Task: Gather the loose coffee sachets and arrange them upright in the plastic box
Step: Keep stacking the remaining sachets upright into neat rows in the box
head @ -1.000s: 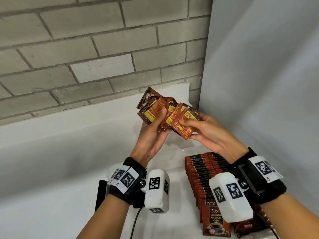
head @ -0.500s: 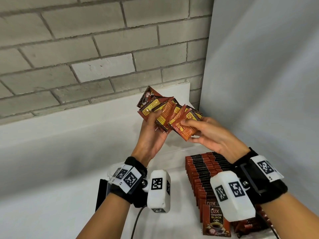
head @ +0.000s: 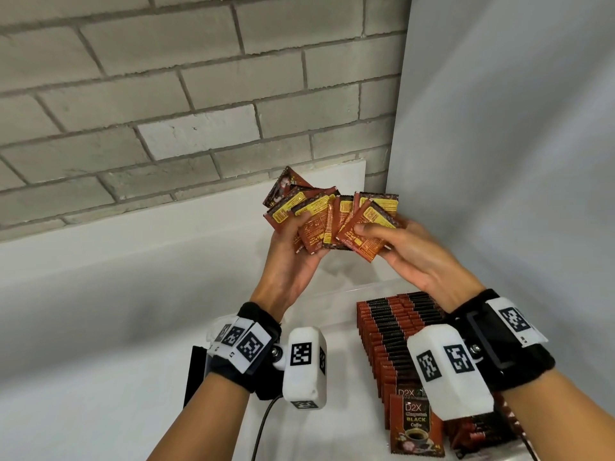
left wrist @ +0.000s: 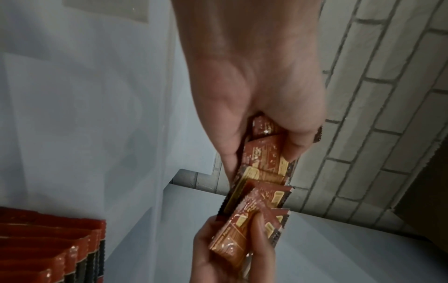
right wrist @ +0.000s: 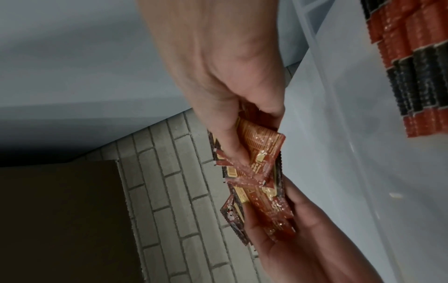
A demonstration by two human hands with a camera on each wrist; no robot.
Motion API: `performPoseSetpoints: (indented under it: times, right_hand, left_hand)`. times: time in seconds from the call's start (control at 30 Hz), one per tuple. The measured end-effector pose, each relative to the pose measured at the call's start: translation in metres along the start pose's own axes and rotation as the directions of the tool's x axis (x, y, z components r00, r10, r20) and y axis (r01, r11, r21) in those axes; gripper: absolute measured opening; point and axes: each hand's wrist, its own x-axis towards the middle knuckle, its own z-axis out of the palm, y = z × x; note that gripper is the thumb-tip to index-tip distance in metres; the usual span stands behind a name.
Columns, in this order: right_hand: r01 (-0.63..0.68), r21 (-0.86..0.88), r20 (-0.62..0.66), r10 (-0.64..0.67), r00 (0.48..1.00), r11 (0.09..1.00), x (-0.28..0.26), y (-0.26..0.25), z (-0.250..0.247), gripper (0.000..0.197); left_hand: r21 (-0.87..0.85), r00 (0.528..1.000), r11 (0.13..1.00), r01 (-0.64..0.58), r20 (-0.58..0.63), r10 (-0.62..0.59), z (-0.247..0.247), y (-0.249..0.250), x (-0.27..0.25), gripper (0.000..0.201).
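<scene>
Coffee sachets [head: 332, 217] fanned out, gripped in both hands.
Left hand [head: 293, 257] and right hand [head: 409, 254] curled around them above plastic box [head: 336, 291].

Sachets [head: 332, 217] glossy foil; box [right wrist: 339, 134] translucent smooth plastic; brick wall [head: 166, 94] rough, matt.

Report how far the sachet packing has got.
Done: rows of sachets already stand upright in the box. In hand: the left hand and right hand together hold a fanned bunch above the box, not yet squared up. Left: square the bunch and stand it in the box; some sachets lie at the near end.
</scene>
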Motion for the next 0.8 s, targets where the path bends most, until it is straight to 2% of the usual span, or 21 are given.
performPoseSetpoints:
  times: [0.1, 0.23, 0.43, 0.53, 0.67, 0.8]
  right_hand:
    - [0.045, -0.091, 0.021, -0.043, 0.999, 0.995, -0.001, 0.002, 0.001, 0.039]
    - [0.092, -0.247, 0.043, -0.084, 0.996, 0.965, -0.003, 0.009, 0.004, 0.033]
    - [0.093, -0.312, 0.076, -0.073, 0.994, 0.946, -0.003, 0.013, 0.005, 0.027]
    - [0.075, -0.265, 0.063, -0.060, 0.996, 0.961, -0.002, 0.012, 0.005, 0.024]
    - [-0.030, -0.042, 0.045, 0.032, 0.998, 0.999, 0.002, 0.009, 0.003, 0.023]
    - [-0.077, 0.051, 0.050, 0.074, 0.996, 0.996, 0.003, 0.009, 0.003, 0.027]
  left_hand:
    - [0.098, 1.000, 0.995, -0.013, 0.010, 0.012, 0.000, -0.003, 0.000, 0.039]
    - [0.127, 1.000, 0.992, -0.015, 0.003, 0.015, -0.001, -0.005, 0.001, 0.042]
    - [0.167, 1.000, 0.986, -0.002, -0.020, 0.005, 0.001, -0.005, -0.001, 0.044]
    - [0.147, 1.000, 0.989, 0.015, -0.025, -0.012, 0.004, -0.005, -0.001, 0.044]
    - [0.095, 0.998, 0.995, 0.022, -0.053, -0.017, 0.003, -0.004, 0.000, 0.041]
    - [0.087, 1.000, 0.996, 0.010, 0.001, -0.011, 0.001, -0.005, 0.001, 0.031]
